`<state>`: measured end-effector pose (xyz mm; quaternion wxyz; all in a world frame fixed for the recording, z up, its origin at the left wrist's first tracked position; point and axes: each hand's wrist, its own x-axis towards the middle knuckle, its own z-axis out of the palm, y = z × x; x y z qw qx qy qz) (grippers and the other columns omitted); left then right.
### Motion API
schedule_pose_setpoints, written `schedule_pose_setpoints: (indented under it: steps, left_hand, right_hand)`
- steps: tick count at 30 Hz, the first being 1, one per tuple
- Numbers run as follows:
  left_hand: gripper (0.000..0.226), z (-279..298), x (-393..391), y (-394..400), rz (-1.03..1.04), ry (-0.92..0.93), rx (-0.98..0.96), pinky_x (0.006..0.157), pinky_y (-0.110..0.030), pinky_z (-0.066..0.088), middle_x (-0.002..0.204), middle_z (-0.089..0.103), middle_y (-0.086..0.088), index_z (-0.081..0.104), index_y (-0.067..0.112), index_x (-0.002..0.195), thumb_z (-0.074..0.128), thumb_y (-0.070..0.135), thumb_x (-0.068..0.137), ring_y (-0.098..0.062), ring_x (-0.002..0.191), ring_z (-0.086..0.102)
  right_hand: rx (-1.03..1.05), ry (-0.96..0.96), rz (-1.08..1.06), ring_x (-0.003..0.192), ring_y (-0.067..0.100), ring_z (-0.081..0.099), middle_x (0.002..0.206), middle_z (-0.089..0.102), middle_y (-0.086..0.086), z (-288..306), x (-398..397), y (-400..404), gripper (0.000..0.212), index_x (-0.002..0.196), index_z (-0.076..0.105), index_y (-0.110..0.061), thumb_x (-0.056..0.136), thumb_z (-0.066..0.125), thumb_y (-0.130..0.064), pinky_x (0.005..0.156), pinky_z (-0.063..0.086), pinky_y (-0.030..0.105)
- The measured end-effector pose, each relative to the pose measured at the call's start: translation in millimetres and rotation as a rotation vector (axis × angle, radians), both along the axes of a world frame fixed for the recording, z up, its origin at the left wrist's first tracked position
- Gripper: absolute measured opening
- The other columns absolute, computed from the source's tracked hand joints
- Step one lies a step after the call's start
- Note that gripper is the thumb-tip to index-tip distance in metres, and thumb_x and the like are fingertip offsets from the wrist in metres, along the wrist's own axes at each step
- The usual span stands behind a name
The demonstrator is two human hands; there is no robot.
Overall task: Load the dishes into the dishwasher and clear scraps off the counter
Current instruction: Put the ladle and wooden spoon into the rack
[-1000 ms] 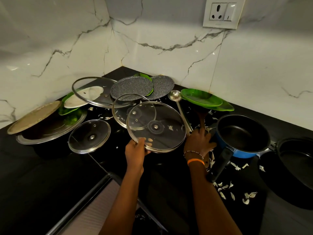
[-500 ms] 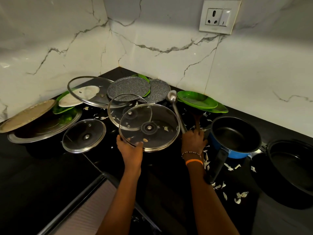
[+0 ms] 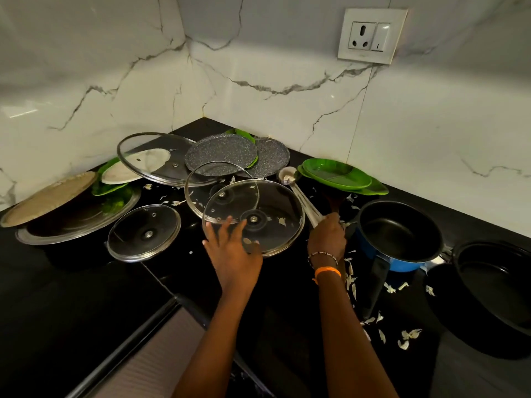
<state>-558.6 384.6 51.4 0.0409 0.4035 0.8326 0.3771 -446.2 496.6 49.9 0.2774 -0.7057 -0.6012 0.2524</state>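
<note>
Across the black counter (image 3: 71, 305), set into a marble-walled corner, the largest thing was a wide steel pan (image 3: 77, 222) at far left with a tan disc (image 3: 48, 198) leaning on its rim. At far right sat a black pot (image 3: 494, 285), and beside it a blue saucepan (image 3: 399, 234) with a dark handle pointing toward the viewer. Behind came a big glass lid (image 3: 155, 159) tilted over a white plate (image 3: 120, 173), two speckled grey plates (image 3: 221, 153), and stacked green plates (image 3: 339, 175) by the right wall. A front glass lid (image 3: 273, 214) overlapped a ringed glass lid (image 3: 201, 185); a smaller glass lid (image 3: 143, 232) lay flat to their left. The left hand (image 3: 232, 254) lay on the front lid's near rim with fingers spread over the glass, thumb possibly hooked under, though that was hard to see. The right hand (image 3: 327, 239) was clenched round the handle of a steel ladle (image 3: 298, 193), its bowl lying near the green plates. Pale scraps (image 3: 405, 338) were scattered round the saucepan. A wall socket (image 3: 370, 35) carried no readable writing.
</note>
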Motion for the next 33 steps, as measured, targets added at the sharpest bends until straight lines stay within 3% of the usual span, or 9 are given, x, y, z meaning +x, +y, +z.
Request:
schedule_pose_setpoints:
  steps: [5,9,12,16,19,22,27,31,33]
  left_hand:
    - [0.028,5.5,14.9,11.2,-0.193,-0.171,0.094,0.116,-0.025,0.016,0.138,0.047,0.005,0.062,0.018,0.117,0.056,0.013,0.090,-0.013,0.142,0.018]
    - [0.025,15.9,22.0,21.0,-0.312,-0.249,0.117,0.079,0.008,0.027,0.121,0.059,0.002,0.064,0.014,0.113,0.049,0.010,0.093,-0.004,0.111,0.050]
    - [0.029,27.6,26.2,34.6,-0.359,-0.434,0.125,0.081,0.002,0.034,0.120,0.062,-0.006,0.060,0.009,0.120,0.043,0.014,0.097,-0.005,0.105,0.051]
    - [0.032,44.4,37.0,53.9,-0.442,-0.991,0.122,0.095,-0.032,0.044,0.121,0.059,-0.014,0.050,0.004,0.127,0.041,0.015,0.098,-0.020,0.107,0.057]
    - [0.031,46.1,42.5,65.4,-0.391,-0.963,0.232,0.094,-0.036,0.048,0.117,0.060,-0.012,0.047,0.005,0.125,0.048,0.003,0.093,-0.024,0.109,0.059]
    - [0.038,43.4,40.4,69.1,-0.377,-0.944,0.334,0.085,-0.025,0.050,0.109,0.059,-0.011,0.040,-0.004,0.125,0.036,-0.015,0.089,-0.020,0.099,0.062]
    - [0.033,42.6,39.8,59.7,-0.452,-0.857,0.268,0.050,-0.014,0.046,0.089,0.062,-0.001,0.044,0.009,0.118,0.033,-0.009,0.093,0.000,0.049,0.056]
    - [0.026,33.9,41.3,53.8,-0.403,-0.736,0.186,0.050,-0.011,0.036,0.073,0.059,0.004,0.055,0.013,0.115,0.037,0.004,0.097,0.003,0.051,0.050]
    - [0.023,27.9,43.3,48.8,-0.377,-0.686,0.114,0.057,-0.017,0.037,0.072,0.058,0.006,0.058,0.015,0.112,0.040,0.014,0.098,0.000,0.061,0.050]
  right_hand:
    - [0.181,-0.063,-0.007,0.094,0.036,0.062,0.102,0.065,0.017,17.7,-5.1,-5.2,0.018,0.110,0.045,-0.004,0.095,0.035,-0.006,0.072,0.046,0.037]
    - [0.315,-0.083,-0.010,0.089,0.036,0.063,0.097,0.065,0.017,22.7,-10.0,-6.9,0.018,0.109,0.046,-0.005,0.096,0.034,-0.008,0.067,0.045,0.036]
    - [0.299,0.128,-0.106,0.091,0.037,0.061,0.098,0.065,0.019,27.8,-8.9,-16.8,0.019,0.108,0.048,-0.002,0.097,0.034,-0.010,0.065,0.036,0.034]
    - [0.284,0.648,-0.123,0.064,0.015,0.050,0.070,0.051,0.000,19.0,-16.4,-37.0,0.018,0.085,0.050,-0.006,0.097,0.036,-0.006,0.061,0.029,0.026]
    - [0.206,0.906,-0.006,0.057,0.001,0.041,0.064,0.045,-0.005,7.4,-20.7,-51.3,0.032,0.069,0.046,-0.016,0.098,0.036,-0.007,0.056,0.033,0.022]
    - [0.207,0.674,0.090,0.059,0.002,0.045,0.064,0.049,-0.005,1.1,-6.2,-51.3,0.032,0.069,0.049,-0.018,0.099,0.037,-0.018,0.054,0.031,0.022]
    - [0.142,-0.295,-0.005,0.101,0.037,0.048,0.110,0.052,0.016,-23.9,28.6,-29.4,0.021,0.106,0.054,-0.008,0.085,0.053,-0.011,0.080,0.041,0.043]
    - [0.151,-0.322,0.039,0.077,0.041,0.061,0.091,0.060,0.023,-32.9,31.7,-30.9,0.021,0.095,0.056,-0.001,0.077,0.065,0.002,0.061,0.050,0.042]
    - [0.139,-0.259,0.073,0.090,0.036,0.060,0.104,0.057,0.021,-25.5,33.3,-31.2,0.017,0.105,0.052,-0.002,0.088,0.053,-0.002,0.071,0.051,0.040]
